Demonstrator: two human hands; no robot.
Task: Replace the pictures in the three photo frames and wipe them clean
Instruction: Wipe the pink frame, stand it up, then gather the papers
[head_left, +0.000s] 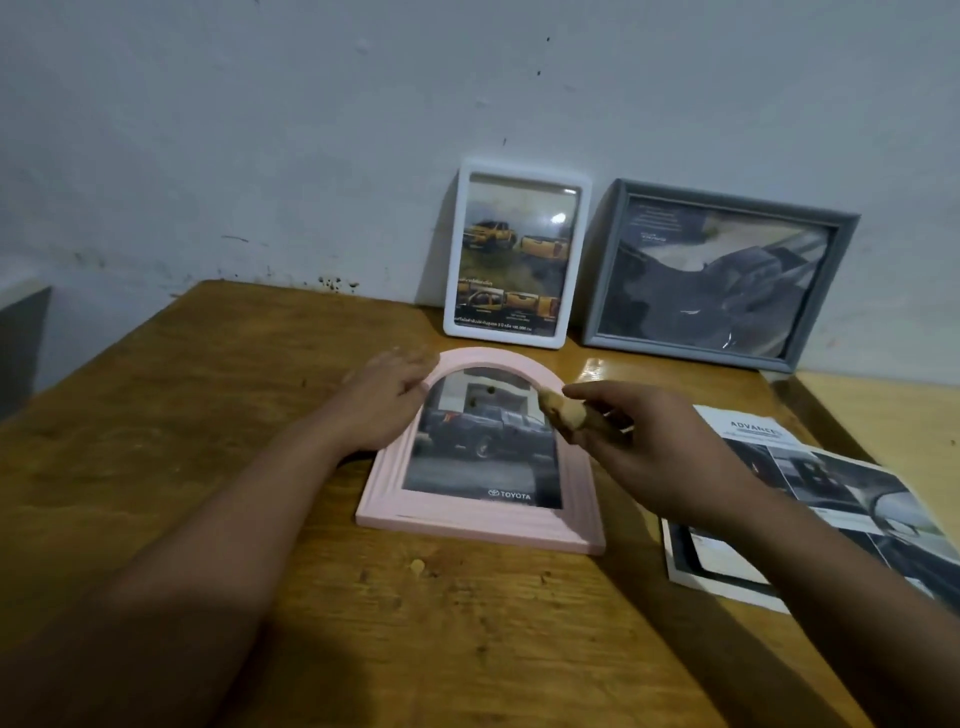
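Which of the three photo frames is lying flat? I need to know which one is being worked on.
The pink arched frame, flat on the table between both hands. The white frame and grey frame lean upright against the wall.

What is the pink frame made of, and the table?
The pink frame looks like painted wood or moulded plastic: matte, with stepped ridges; I can't tell which. The table looks like varnished wood: brown grain streaks and a glossy glare near the back edge.
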